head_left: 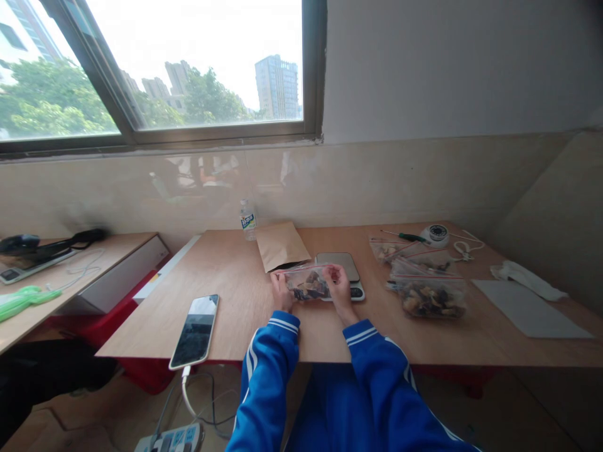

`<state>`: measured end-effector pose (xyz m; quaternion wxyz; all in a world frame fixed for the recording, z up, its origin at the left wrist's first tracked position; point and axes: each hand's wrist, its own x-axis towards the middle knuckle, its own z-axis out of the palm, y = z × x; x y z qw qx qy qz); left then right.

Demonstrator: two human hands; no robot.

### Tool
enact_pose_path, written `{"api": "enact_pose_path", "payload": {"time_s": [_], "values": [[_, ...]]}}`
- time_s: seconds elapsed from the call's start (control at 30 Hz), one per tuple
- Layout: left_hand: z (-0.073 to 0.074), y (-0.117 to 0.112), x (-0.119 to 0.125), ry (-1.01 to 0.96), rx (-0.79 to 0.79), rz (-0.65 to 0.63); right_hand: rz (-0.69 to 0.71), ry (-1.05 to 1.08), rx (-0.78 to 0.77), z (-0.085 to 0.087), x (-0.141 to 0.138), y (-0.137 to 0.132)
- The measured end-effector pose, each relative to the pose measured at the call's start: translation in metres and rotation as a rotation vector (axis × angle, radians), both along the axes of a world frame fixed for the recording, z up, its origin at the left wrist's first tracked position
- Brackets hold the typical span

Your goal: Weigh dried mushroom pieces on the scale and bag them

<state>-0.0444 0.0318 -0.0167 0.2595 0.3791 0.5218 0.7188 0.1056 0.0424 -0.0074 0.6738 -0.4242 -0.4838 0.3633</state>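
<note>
Between my hands is a clear zip bag (308,284) with dark and pale dried pieces inside, perhaps dried mushrooms. My left hand (281,291) grips its left upper corner, and my right hand (340,287) pinches the right end along the red zip line. Just behind the bag stands a kitchen scale (346,267), partly covered by the bag and my right hand. A brown paper envelope (281,245) lies beyond my left hand, its dark opening facing me. To the right sit several filled zip bags (431,298), piled over one another.
A phone (195,331) on a charging cable lies at the front left edge. A water bottle (247,220) stands by the wall. Farther right are a screwdriver (412,237), a round white device (438,234), a white sheet (530,309) and a white cloth (530,279).
</note>
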Motion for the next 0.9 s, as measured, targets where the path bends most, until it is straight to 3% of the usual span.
{"api": "enact_pose_path", "payload": {"time_s": [0.23, 0.6, 0.9], "values": [[0.0051, -0.003, 0.0011, 0.037, 0.004, -0.042, 0.06, -0.02, -0.046, 0.0033, 0.0017, -0.0018], [0.0052, -0.0024, -0.0015, 0.003, 0.05, 0.071, 0.024, -0.122, 0.022, 0.0068, 0.0036, -0.0048], [0.0039, -0.0005, 0.0009, -0.021, 0.047, 0.036, 0.12, -0.02, -0.029, 0.0057, 0.001, -0.0062]]}}
